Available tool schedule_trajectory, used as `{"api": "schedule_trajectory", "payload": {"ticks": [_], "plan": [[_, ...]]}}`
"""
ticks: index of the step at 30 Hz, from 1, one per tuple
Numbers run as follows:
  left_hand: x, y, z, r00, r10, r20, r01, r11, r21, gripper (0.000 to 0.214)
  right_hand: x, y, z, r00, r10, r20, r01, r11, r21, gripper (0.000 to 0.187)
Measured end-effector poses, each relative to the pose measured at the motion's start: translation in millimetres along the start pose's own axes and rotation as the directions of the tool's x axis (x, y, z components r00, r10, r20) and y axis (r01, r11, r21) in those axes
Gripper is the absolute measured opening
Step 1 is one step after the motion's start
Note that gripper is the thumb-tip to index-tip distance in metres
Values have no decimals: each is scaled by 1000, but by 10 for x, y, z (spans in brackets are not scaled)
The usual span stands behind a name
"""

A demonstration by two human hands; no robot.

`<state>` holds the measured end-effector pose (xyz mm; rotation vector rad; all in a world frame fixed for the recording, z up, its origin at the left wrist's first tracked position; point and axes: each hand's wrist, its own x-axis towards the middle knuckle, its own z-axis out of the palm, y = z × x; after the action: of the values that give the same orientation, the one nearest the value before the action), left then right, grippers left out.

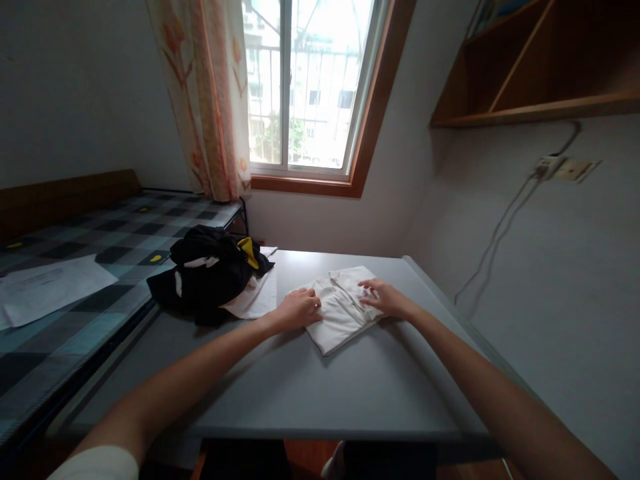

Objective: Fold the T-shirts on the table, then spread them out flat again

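Cloth (341, 321): looks light, soft; hold folded edges.
Left hand (299, 308): bent fingers, grip unclear.
Right hand (384, 297): fingers apart.

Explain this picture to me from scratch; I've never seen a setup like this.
There is no machine here, only a person's two bare hands. The single picture comes from a camera worn on the head, looking forward and down, so the arms reach in from below. On the grey table lies a folded white cloth, with a heap of black clothes to its left. The left hand rests on the cloth's left edge; the right hand is open at its right side. Neither lifts it.
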<state>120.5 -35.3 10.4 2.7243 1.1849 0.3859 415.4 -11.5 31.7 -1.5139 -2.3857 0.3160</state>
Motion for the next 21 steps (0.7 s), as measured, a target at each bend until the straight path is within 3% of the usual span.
{"api": "schedule_trajectory", "payload": {"ticks": [3,6,8,10,12,14,16,19,21], "plan": [[46,45,53,1000,28,-6,-28,1000,4,16,84,-224,182,981,-185,59,192,967,-167,26],[56,-42,-22,996,89,-19,-88,996,26,21,131,-361,213,973,-194,122,225,907,-355,22],[42,-174,-141,996,62,-66,-57,996,73,23,141,-435,164,977,-145,154,201,868,-453,25],[16,-334,-278,985,-40,-165,64,988,142,25,142,-510,96,984,-60,166,138,848,-511,25],[-15,-467,-395,938,-149,-314,216,957,193,26,147,-581,41,986,65,151,20,864,-503,25],[-41,-517,-461,890,-156,-429,260,945,196,27,167,-639,18,971,190,141,-116,902,-417,24],[-51,-465,-460,901,-34,-432,123,976,180,27,202,-676,28,959,229,165,-181,947,-265,24],[-31,-270,-341,943,226,-245,-210,974,88,23,261,-704,76,971,161,178,-163,987,0,32],[3,-143,-210,940,305,-151,-310,951,-11,24,283,-719,103,982,124,140,-143,980,140,36]]}}
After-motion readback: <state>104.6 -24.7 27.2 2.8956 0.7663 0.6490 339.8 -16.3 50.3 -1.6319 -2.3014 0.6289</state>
